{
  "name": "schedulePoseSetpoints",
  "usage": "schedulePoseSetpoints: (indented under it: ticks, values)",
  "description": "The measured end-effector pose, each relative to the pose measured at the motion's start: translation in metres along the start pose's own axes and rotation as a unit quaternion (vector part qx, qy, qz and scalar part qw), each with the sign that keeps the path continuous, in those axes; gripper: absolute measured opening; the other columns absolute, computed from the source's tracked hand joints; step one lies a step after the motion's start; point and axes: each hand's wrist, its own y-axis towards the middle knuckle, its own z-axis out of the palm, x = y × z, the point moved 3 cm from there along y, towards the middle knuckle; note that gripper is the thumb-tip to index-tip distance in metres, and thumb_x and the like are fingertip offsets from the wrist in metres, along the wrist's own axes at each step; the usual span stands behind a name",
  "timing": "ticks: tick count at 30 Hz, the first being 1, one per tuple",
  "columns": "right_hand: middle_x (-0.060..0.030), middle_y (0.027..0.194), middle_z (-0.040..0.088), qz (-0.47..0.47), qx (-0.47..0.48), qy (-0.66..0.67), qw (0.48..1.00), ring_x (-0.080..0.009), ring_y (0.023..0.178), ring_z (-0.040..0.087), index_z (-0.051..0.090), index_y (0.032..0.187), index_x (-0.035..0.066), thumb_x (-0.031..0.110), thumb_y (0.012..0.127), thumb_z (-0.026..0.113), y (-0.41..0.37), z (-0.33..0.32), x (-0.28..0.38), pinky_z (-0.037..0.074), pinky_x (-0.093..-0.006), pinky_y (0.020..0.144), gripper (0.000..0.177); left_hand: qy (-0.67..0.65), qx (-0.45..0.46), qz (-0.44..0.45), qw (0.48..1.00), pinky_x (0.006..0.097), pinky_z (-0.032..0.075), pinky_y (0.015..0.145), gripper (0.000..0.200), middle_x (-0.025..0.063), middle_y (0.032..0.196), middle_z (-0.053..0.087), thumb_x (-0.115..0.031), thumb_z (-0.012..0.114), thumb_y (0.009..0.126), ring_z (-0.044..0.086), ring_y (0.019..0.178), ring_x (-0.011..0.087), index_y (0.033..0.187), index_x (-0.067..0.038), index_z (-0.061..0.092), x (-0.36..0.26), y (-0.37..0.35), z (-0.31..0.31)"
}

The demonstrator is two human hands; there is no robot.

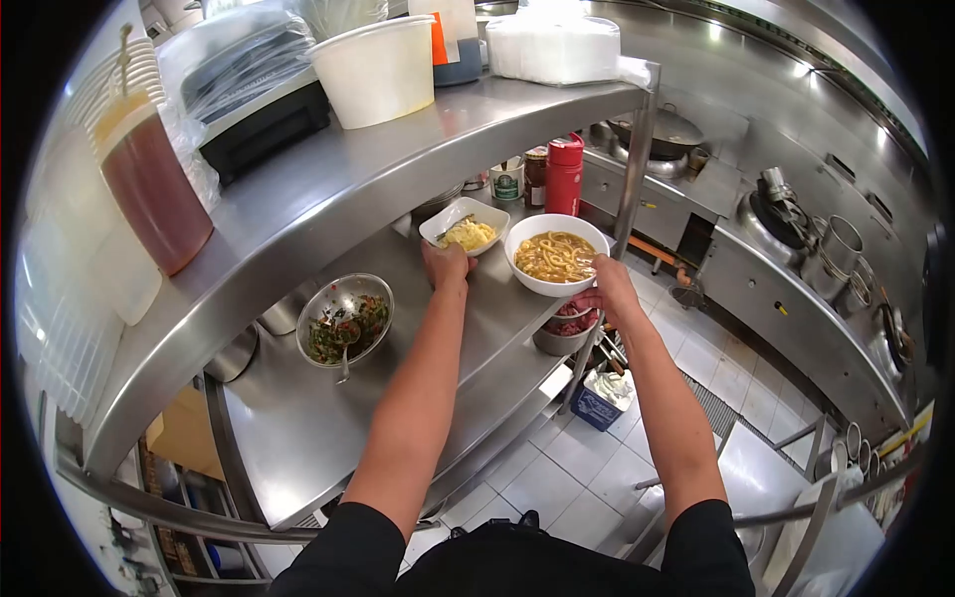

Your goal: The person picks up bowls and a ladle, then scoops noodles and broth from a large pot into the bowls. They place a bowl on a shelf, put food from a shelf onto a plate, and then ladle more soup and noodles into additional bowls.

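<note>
With my right hand point(614, 291) I grip the right rim of a round white bowl point(519, 276), which holds thick noodles point(557, 257) in brown broth. The bowl is near the right edge of the steel counter point(398, 261). My left hand point(448, 265) is closed on the near side of a smaller squarish white bowl point(492, 212) containing a yellow shredded food point(468, 234). Some of my left fingers are hidden by the hand and bowl. To the left stands a metal bowl point(383, 289) of chopped red and green mix, with a spoon point(344, 368) in it.
A steel shelf point(398, 139) overhangs the counter, carrying a sauce bottle point(154, 189) and a white tub point(373, 75). Behind the bowls stand a red flask point(564, 174) and jars point(535, 177). Stoves with a wok point(657, 129) line the right. A blue carton point(597, 408) sits on the floor.
</note>
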Motion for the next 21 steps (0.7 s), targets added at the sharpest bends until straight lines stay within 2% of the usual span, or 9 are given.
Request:
schedulePoseSetpoints:
  ticks: [6, 8, 10, 11, 13, 16, 18, 19, 21]
  values:
    - [-0.0145, 0.079, 0.062, -0.031, 0.022, -0.039, 0.998, -0.0214, 0.058, 0.062, 0.052, 0.114, -0.003, 0.03, 0.091, 0.044, 0.037, 0.009, 0.001, 0.055, -0.0314, 0.051, 0.041, -0.118, 0.005, -0.074, 0.99, 0.032, 0.054, 0.048, 0.069, 0.0167, 0.106, 0.059, -0.01, 0.054, 0.084, 0.062, 0.061, 0.0203, 0.146, -0.006, 0.025, 0.008, 0.013, 0.001]
    - [-0.0126, 0.08, 0.063, -0.071, 0.021, -0.014, 0.997, -0.0196, 0.056, 0.063, 0.054, 0.116, -0.004, 0.039, 0.096, 0.047, 0.044, 0.007, -0.007, 0.055, -0.0286, 0.052, 0.048, -0.142, 0.052, -0.126, 0.981, 0.0371, 0.056, 0.061, 0.065, 0.0131, 0.115, 0.054, -0.018, 0.061, 0.088, 0.061, 0.079, 0.0242, 0.142, -0.009, 0.029, 0.007, -0.001, -0.013]
    - [-0.0156, 0.109, 0.061, -0.044, -0.019, 0.042, 0.998, -0.0179, 0.068, 0.063, 0.05, 0.129, 0.005, 0.053, 0.095, 0.044, 0.035, -0.004, -0.018, 0.05, -0.028, 0.056, 0.059, -0.137, 0.059, -0.061, 0.987, 0.0369, 0.055, 0.07, 0.065, 0.0111, 0.109, 0.053, -0.02, 0.06, 0.091, 0.059, 0.086, 0.0224, 0.144, -0.009, 0.026, -0.024, -0.067, -0.027]
    - [-0.0153, 0.117, 0.059, -0.167, -0.115, 0.035, 0.978, -0.0175, 0.073, 0.063, 0.049, 0.132, 0.005, 0.046, 0.095, 0.047, 0.051, -0.018, -0.045, 0.048, -0.0284, 0.057, 0.055, -0.191, 0.109, 0.024, 0.975, 0.0339, 0.054, 0.071, 0.063, 0.0087, 0.106, 0.054, -0.014, 0.059, 0.091, 0.058, 0.084, 0.0186, 0.144, -0.008, 0.025, -0.017, -0.092, -0.038]
    - [-0.0146, 0.13, 0.05, -0.23, -0.066, 0.078, 0.968, -0.022, 0.103, 0.06, 0.047, 0.134, 0.006, 0.03, 0.088, 0.052, 0.014, -0.024, -0.071, 0.051, -0.0324, 0.077, 0.051, -0.125, 0.183, 0.119, 0.968, 0.0302, 0.052, 0.072, 0.06, 0.0066, 0.109, 0.055, -0.004, 0.055, 0.091, 0.057, 0.084, 0.0136, 0.143, -0.007, 0.026, -0.018, -0.148, -0.063]
    - [-0.0152, 0.124, 0.055, 0.027, -0.117, 0.27, 0.955, -0.0253, 0.112, 0.056, 0.048, 0.132, 0.002, 0.045, 0.095, 0.05, 0.033, -0.084, -0.239, 0.042, -0.0399, 0.098, 0.057, 0.054, 0.247, 0.122, 0.96, 0.0296, 0.049, 0.073, 0.021, 0.0058, 0.108, 0.062, -0.014, 0.064, 0.089, 0.055, 0.08, 0.0133, 0.107, -0.002, 0.06, -0.006, -0.232, -0.117]
    - [-0.0133, 0.111, 0.059, 0.139, -0.18, -0.005, 0.974, -0.0188, 0.09, 0.059, 0.053, 0.125, -0.001, 0.048, 0.093, 0.053, -0.009, -0.097, -0.34, 0.049, -0.0334, 0.074, 0.059, 0.161, 0.273, 0.099, 0.943, 0.036, 0.044, 0.058, 0.028, 0.0116, 0.07, 0.06, -0.026, 0.065, 0.088, 0.054, 0.062, 0.0213, 0.078, -0.001, 0.06, 0.013, -0.259, -0.166]
    - [-0.0111, 0.098, 0.06, 0.045, -0.208, 0.046, 0.976, -0.0186, 0.074, 0.057, 0.059, 0.116, -0.002, 0.049, 0.09, 0.059, -0.033, -0.09, -0.401, 0.048, -0.0312, 0.06, 0.057, 0.206, 0.272, 0.083, 0.936, 0.0383, 0.041, 0.055, 0.037, 0.0129, 0.059, 0.054, -0.032, 0.065, 0.087, 0.052, 0.056, 0.0253, 0.069, 0.0, 0.058, 0.026, -0.267, -0.196]
    - [-0.0121, 0.101, 0.061, 0.204, -0.117, -0.027, 0.972, -0.0228, 0.078, 0.059, 0.059, 0.118, 0.003, 0.044, 0.088, 0.062, -0.079, -0.119, -0.51, 0.049, -0.0376, 0.063, 0.051, 0.297, 0.193, 0.097, 0.93, 0.039, 0.042, 0.055, 0.039, 0.013, 0.056, 0.053, -0.032, 0.065, 0.086, 0.051, 0.054, 0.0279, 0.064, 0.0, 0.056, 0.06, -0.284, -0.27]
